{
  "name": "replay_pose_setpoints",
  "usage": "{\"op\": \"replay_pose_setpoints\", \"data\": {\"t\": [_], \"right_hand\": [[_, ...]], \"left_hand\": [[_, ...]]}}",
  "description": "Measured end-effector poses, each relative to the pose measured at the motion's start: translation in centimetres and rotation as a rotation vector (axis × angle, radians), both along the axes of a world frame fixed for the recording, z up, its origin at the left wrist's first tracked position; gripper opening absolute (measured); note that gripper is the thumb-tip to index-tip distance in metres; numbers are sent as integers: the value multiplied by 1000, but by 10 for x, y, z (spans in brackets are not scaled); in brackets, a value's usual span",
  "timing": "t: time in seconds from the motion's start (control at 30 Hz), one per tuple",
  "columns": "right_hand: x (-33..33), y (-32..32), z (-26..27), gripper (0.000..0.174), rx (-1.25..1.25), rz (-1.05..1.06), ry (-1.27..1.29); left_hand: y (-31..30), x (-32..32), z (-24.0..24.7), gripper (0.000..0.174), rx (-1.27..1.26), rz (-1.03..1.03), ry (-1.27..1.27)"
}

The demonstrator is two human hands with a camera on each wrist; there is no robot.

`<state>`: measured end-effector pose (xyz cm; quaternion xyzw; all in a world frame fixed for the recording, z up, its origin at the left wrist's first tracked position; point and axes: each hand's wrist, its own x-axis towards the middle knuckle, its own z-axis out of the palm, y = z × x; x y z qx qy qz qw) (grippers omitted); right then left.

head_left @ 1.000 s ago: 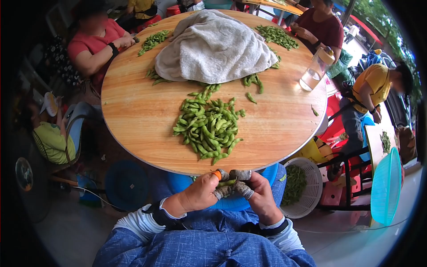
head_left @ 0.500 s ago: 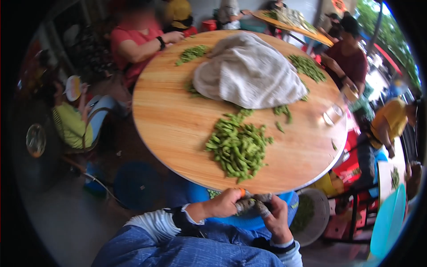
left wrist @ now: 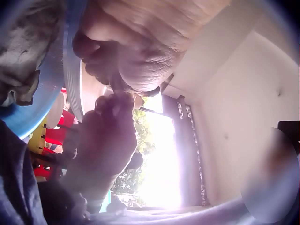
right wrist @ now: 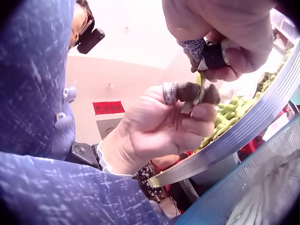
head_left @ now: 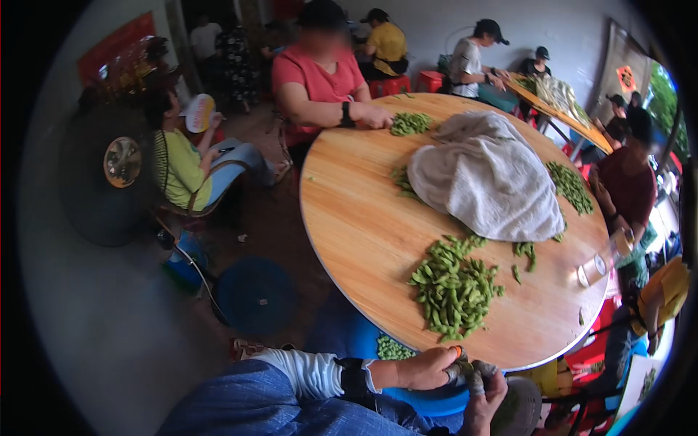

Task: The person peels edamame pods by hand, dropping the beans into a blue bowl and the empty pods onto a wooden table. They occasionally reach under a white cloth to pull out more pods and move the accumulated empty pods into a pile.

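Just past the table's near edge, my left hand and right hand meet at the fingertips. The right wrist view shows a green soybean pod pinched between thumb and finger of each hand. Dark-stained knitted finger covers wrap the thumbs and forefingers; an orange band sits on a left finger. Below is a blue basin with shelled green beans in it. A heap of soybean pods lies on the round wooden table in front of my hands.
A grey towel covers a mound mid-table, with smaller pod piles around it. A clear bottle lies towards the right edge. Other people sit around the table. On the floor are a dark blue tub and a white basket.
My head view has swung left and up, so the table and hands appear farther right. Both hands stay together at the table edge. The bottle, upright at first, now appears tilted.
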<state>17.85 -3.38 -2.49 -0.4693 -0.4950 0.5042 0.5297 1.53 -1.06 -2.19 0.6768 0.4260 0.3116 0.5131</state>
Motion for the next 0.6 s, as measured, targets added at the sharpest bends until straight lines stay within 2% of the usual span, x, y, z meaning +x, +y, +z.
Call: {"op": "replay_pose_setpoints", "data": {"t": [0.03,0.07,0.1,0.13,0.17,0.27,0.33,0.43,0.47,0.5,0.6], "right_hand": [[6,0,-4,17,-28,12,33],[9,1,-8,17,-11,23,38],[1,-11,37,10,-38,56,18],[-1,-13,39,9,-25,55,12],[-2,-13,38,9,-14,52,3],[-3,-14,39,9,23,65,-21],[-7,-13,38,12,6,109,-11],[-3,-12,8,15,38,72,-75],[12,-26,3,11,40,42,-12],[-3,-12,8,12,61,103,-28],[4,-12,9,17,-78,109,153]], "left_hand": [[1,-2,-1,19,-32,-24,82],[0,-3,-5,19,-26,-31,57],[-1,-2,-10,19,-22,-44,31],[-2,1,-19,18,11,-22,6],[-3,0,-12,18,-53,-29,9],[-2,1,-22,17,-43,15,-12],[-5,2,-11,16,-63,28,-29],[-9,6,-21,21,76,50,-111],[-10,5,-16,24,45,22,-139],[-10,3,-13,27,14,-6,-165],[-7,1,-16,23,-181,-104,-340]]}}
